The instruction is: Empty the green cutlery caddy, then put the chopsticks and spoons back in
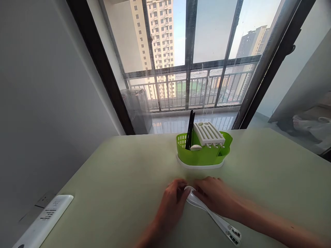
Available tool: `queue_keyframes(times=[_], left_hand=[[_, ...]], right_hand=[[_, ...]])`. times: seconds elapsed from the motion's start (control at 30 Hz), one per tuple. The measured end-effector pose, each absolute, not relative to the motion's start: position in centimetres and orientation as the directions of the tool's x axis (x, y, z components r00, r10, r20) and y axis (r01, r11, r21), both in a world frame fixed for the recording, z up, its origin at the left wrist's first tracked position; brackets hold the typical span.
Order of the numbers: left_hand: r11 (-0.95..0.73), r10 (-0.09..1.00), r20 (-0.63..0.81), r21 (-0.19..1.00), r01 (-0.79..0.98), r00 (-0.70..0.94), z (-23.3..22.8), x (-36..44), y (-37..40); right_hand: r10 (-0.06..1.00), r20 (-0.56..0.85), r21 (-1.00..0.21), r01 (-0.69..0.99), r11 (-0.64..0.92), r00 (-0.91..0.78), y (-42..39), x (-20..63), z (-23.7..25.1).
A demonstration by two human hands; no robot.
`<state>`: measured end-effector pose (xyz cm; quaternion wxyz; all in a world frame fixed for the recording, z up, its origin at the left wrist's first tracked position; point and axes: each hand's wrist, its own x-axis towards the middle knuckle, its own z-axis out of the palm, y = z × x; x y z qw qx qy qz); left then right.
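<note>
Two white spoons [198,202] lie nested together just above the table, bowls toward the middle and patterned handle ends pointing to the lower right. My left hand [173,196] pinches the bowl tips between thumb and fingers. From the other side, my right hand [213,191] grips the bowls' right edge, its thumb along them and its fingertips partly hidden. Just beyond both hands stands a green cutlery holder [199,157] on a white base tray. It holds black chopsticks [190,132], a white spoon [196,147] and a white slotted rack [209,133].
The pale green table [124,172] carries all of this. A long white device [48,218] lies at its left edge. Beyond the far edge is a glazed sliding door [188,69] with a dark frame; a plastic bag [312,127] sits on the right.
</note>
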<state>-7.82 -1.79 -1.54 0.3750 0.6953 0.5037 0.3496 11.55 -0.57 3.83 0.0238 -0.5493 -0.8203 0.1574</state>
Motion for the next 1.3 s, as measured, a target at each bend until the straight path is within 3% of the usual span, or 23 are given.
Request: queue_keyframes(times=[0.3, 0.5, 0.67, 0.87, 1.0, 1.13, 1.3], left_hand=[[-0.247, 0.954, 0.136, 0.863, 0.44, 0.268, -1.4, -7.6, -1.9], [-0.257, 0.955, 0.144, 0.835, 0.486, 0.257, -1.1, -7.5, -2.1], [-0.279, 0.951, 0.175, 0.837, 0.47, 0.253, -1.0, -7.5, -2.0], [-0.256, 0.955, 0.145, 0.841, 0.476, 0.258, -1.5, -7.6, -1.8], [-0.285, 0.947, 0.171, 0.838, 0.466, 0.271, -1.9, -7.7, -1.8], [-0.315, 0.941, 0.204, 0.82, 0.478, 0.271, -1.7, -7.7, -1.9], [-0.315, 0.944, 0.212, 0.809, 0.497, 0.252, -1.4, -7.6, -2.1]], right_hand=[[0.935, -0.03, -0.366, 0.874, 0.319, -0.354, -0.4, 13.8, 6.3], [0.916, 0.164, -0.474, 0.785, 0.398, -0.366, -1.8, 13.9, 11.9], [0.858, 0.433, -0.507, 0.712, 0.486, -0.276, -2.1, 13.2, 16.0], [0.644, 0.75, -0.287, 0.804, 0.52, -0.148, 0.1, 13.3, 18.7], [0.506, 0.854, -0.145, 0.88, 0.453, -0.12, 2.5, 13.0, 18.8], [0.519, 0.836, -0.048, 0.918, 0.393, -0.178, 4.5, 12.4, 17.8], [0.619, 0.73, 0.076, 0.934, 0.348, -0.29, 6.3, 11.5, 15.7]])
